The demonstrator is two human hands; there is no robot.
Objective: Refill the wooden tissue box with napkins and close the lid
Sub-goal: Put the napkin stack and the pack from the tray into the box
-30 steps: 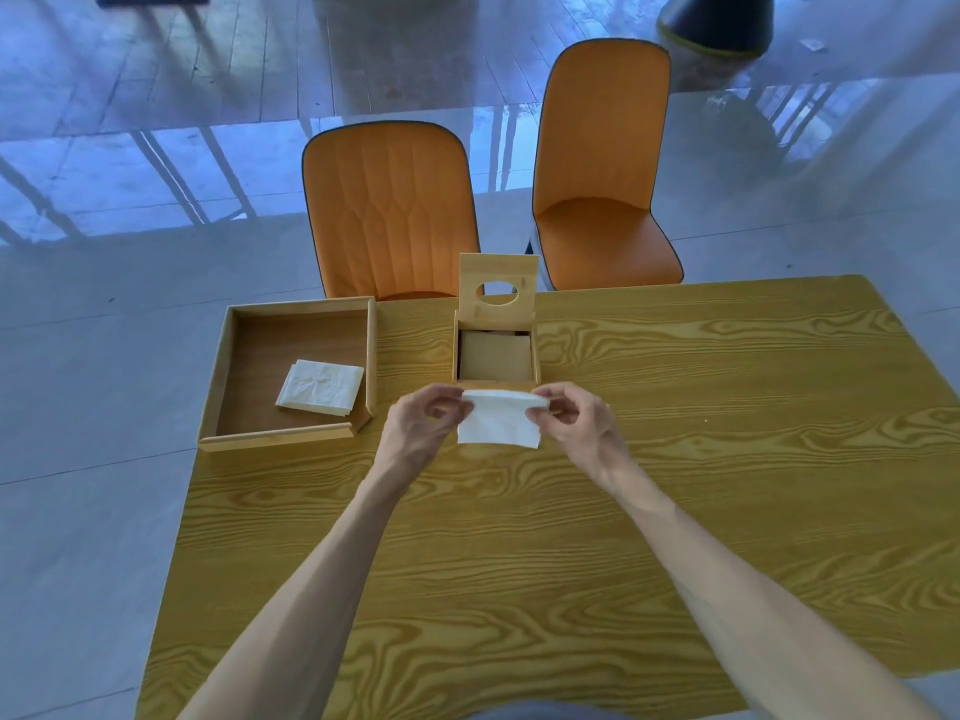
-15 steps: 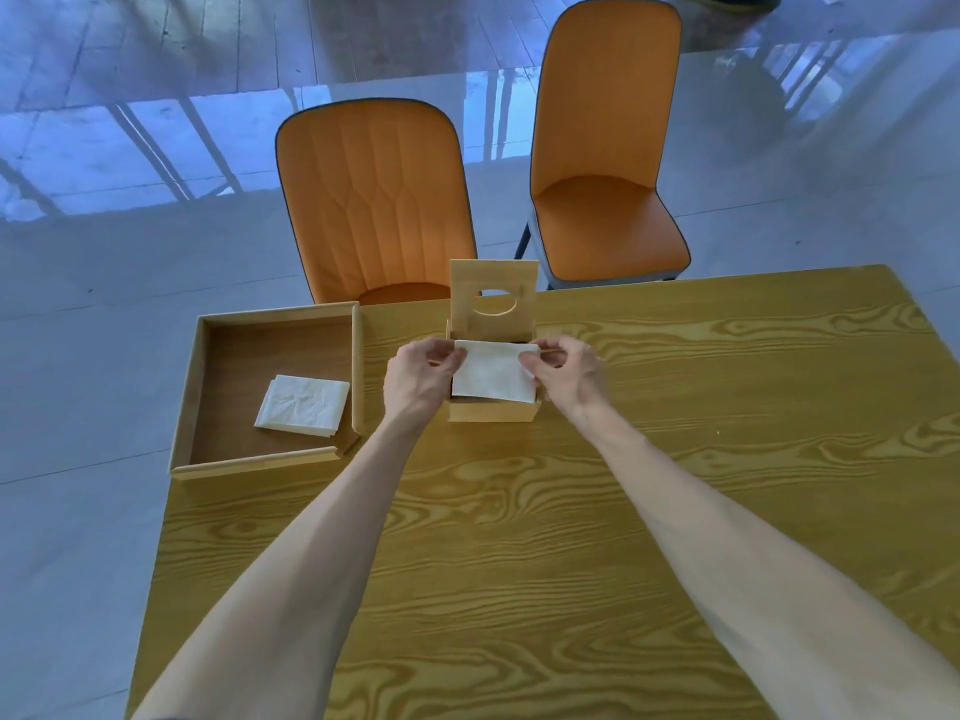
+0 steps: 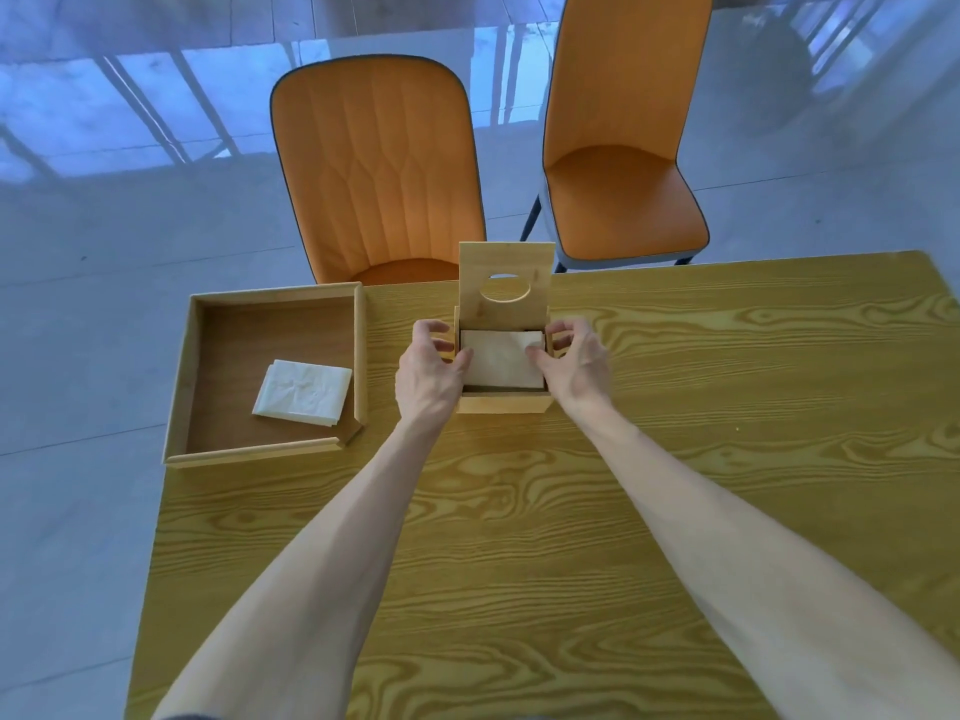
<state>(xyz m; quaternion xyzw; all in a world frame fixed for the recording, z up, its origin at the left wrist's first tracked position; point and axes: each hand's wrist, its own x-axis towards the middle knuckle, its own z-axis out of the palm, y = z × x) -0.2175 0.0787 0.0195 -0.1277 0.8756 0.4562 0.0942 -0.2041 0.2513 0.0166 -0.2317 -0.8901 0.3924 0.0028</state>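
wooden tissue box (image 3: pixel 503 402) is seen near the far edge of the table (image 3: pixel 519 537), roughly mid-width. pale wood, square, open at the top. hinged lid (image 3: pixel 506 283) is stood upright at the box's far side, with an oval dispensing hole cut through it.

a white folded napkin (image 3: pixel 501 358) is laid flat in the box opening, slightly skewed, and most of the opening is covered by it. a dark gap is left along the near inner wall.

left hand (image 3: pixel 428 374) is placed at the box's left wall: fingers loosely curled and spread outside the wall, thumb reached over the rim onto the napkin's left edge. right hand (image 3: pixel 574 363) is mirrored at the right wall: fingers curled outside, thumb tip pressed on the napkin's right edge. nothing is pinched or lifted by either hand; the napkin is only touched by the thumbs.

a shallow wooden tray (image 3: pixel 270 452) is set at the table's far left corner, well apart from the box, its left edge overhanging the table. a small stack of napkins (image 3: pixel 301 392) is held in it, toward the near right part, tilted off-square to the tray walls.

two orange chairs (image 3: pixel 379 168) are stood beyond the far edge.
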